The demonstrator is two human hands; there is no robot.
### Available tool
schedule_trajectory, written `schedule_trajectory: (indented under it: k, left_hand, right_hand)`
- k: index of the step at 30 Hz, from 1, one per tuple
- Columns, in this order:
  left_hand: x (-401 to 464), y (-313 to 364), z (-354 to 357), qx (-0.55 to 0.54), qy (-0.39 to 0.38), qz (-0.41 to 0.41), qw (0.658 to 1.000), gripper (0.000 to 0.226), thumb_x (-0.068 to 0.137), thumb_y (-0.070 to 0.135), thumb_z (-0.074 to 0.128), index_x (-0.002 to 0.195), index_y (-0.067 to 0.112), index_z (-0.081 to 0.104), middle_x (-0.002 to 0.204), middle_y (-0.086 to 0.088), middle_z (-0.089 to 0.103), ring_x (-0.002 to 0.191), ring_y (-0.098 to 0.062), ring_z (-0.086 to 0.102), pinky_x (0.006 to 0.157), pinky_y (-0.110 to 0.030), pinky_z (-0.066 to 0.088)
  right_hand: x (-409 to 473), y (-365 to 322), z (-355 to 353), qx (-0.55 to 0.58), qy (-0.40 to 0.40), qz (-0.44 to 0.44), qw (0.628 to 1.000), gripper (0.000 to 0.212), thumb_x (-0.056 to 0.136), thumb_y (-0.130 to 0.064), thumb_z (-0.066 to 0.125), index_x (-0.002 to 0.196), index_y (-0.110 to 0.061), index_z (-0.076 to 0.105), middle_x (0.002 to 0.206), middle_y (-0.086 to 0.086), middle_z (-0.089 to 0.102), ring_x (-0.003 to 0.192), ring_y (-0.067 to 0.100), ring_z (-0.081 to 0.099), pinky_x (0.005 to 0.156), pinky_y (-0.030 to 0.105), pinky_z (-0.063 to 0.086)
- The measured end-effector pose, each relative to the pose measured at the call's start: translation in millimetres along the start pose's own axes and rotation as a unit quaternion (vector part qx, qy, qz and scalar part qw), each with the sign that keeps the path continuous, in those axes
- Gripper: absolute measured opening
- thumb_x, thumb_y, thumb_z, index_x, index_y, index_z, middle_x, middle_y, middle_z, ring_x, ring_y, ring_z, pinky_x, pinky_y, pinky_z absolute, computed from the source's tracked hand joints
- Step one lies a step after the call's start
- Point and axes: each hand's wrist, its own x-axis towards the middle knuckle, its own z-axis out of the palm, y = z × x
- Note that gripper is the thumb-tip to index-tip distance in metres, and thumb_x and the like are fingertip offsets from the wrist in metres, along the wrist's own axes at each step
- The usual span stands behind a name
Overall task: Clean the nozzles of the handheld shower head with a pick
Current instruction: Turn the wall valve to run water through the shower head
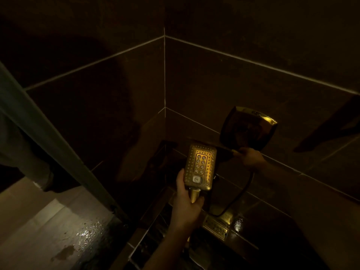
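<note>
Dim shower corner, dark tiled walls point(214, 78) w/ pale grout lines. Left hand point(187, 201) is wrapped round the handle of the gold handheld shower head point(200, 166), gripping just below the rectangular face; thumb lies up along the face's left edge. Head is held upright, nozzle face toward the camera: small dots round the border, a centre panel w/ two columns of bigger nozzles, a white button near the bottom.

Right hand point(251, 156) is just right of the head's top edge, fingers curled, pinching a thin pick point(230, 150) that points left toward the head's upper right corner. Whether the tip touches it can't be told, too dark.

Dark hose point(241, 193) loops down from behind the head to a gold wall fitting point(224, 219). Square gold plate point(247, 127) on the wall sits above & behind the right hand. Wet floor point(58, 230) at lower left, beside a glass panel edge point(48, 137).
</note>
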Motion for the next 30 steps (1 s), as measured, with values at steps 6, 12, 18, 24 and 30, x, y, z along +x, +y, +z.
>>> schedule_trajectory:
  k: [6,12,18,24,30]
  left_hand:
    - [2,-5,-7,-0.014,0.021,-0.045,0.999,0.097,0.093,-0.001,0.065,0.16,0.042,0.009,0.153,0.007,0.045,0.136,-0.018,0.049,0.11,-0.053,0.046]
    - [1,-17,-4,-0.003,0.03,-0.043,0.999,0.096,0.093,-0.003,0.065,0.16,0.037,0.01,0.153,0.001,0.044,0.137,-0.023,0.049,0.108,-0.047,0.046]
    - [-5,-35,0,-0.004,0.021,-0.027,0.999,0.083,0.099,0.019,0.064,0.158,0.045,0.012,0.145,0.009,0.05,0.117,-0.007,0.057,0.083,-0.03,0.052]
    - [-3,-31,2,-0.024,0.019,-0.026,0.999,0.081,0.099,0.024,0.065,0.158,0.044,0.013,0.142,0.011,0.052,0.115,-0.002,0.058,0.079,-0.026,0.05]
    - [4,-28,-5,-0.013,0.029,-0.013,0.999,0.092,0.09,0.024,0.07,0.158,0.042,0.012,0.152,0.002,0.049,0.133,-0.021,0.054,0.107,-0.059,0.047]
  right_hand:
    - [-7,6,13,-0.018,0.027,0.032,0.999,0.033,0.101,-0.026,0.05,0.126,-0.006,0.058,0.104,0.009,0.055,0.074,0.014,0.055,0.055,0.023,0.041]
    - [-3,13,8,-0.041,0.034,0.009,0.999,0.029,0.101,-0.025,0.051,0.117,-0.004,0.062,0.106,0.014,0.061,0.076,0.016,0.054,0.061,0.026,0.041]
    - [-2,18,6,-0.06,0.026,-0.009,0.998,0.025,0.1,-0.026,0.054,0.11,-0.005,0.065,0.094,0.01,0.061,0.07,0.017,0.055,0.053,0.024,0.038]
    - [0,20,8,-0.066,0.038,-0.011,0.997,0.026,0.098,-0.025,0.057,0.111,-0.004,0.066,0.102,0.011,0.06,0.083,0.021,0.057,0.066,0.031,0.042]
    - [1,22,8,-0.062,0.042,-0.019,0.997,0.028,0.098,-0.029,0.057,0.106,-0.005,0.068,0.107,0.017,0.064,0.085,0.024,0.06,0.067,0.031,0.043]
